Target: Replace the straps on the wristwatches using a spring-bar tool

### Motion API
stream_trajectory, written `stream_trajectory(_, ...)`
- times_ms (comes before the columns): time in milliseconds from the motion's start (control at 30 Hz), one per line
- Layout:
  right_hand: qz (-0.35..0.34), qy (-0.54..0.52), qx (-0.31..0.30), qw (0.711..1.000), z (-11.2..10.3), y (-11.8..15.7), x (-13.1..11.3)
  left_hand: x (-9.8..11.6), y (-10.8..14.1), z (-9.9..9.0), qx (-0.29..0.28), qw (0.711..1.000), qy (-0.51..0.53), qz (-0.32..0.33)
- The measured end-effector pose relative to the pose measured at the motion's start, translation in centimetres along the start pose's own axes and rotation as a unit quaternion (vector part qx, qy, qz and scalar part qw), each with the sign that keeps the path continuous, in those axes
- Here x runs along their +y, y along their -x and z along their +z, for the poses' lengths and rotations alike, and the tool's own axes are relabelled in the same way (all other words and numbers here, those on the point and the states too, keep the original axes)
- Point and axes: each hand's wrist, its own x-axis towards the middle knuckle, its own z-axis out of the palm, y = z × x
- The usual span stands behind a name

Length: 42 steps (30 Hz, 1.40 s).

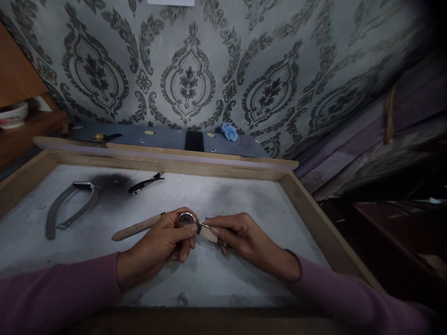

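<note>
A round wristwatch (186, 218) with a shiny metal rim sits face-up in my left hand (162, 239), its fingers closed around the case. One beige strap half (136, 228), with a row of holes, sticks out to the left behind that hand. The other beige strap half (208, 234) runs from the case toward my right hand (240, 235). Thumb and forefinger of my right hand are pinched on a thin metal tool (202, 225), mostly hidden, whose tip touches the join of strap and case. The other right fingers curl beside the strap, near its dark end.
A grey-strapped watch (73, 204) and a black-and-silver hand tool (145, 183) lie on the white work surface (251, 200). A wooden rim (167, 156) frames it. Behind are a dark phone-like slab (194, 141), a crumpled blue cloth (229, 131) and dark-bladed pliers or cutters (106, 137).
</note>
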Motion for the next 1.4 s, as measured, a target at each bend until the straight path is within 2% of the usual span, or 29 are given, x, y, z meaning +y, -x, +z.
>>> stream_trajectory(1100, 0.026, -0.040, -0.019, 0.999, -0.07, -0.52, -0.64, -0.49, 0.11, 0.17, 0.021, 0.999, 0.015, 0.035)
stream_trajectory(1400, 0.059, -0.055, -0.021, 0.997, -0.09, -0.74, -0.99, -0.62, 0.14, 0.07, 0.019, 0.999, 0.021, 0.041)
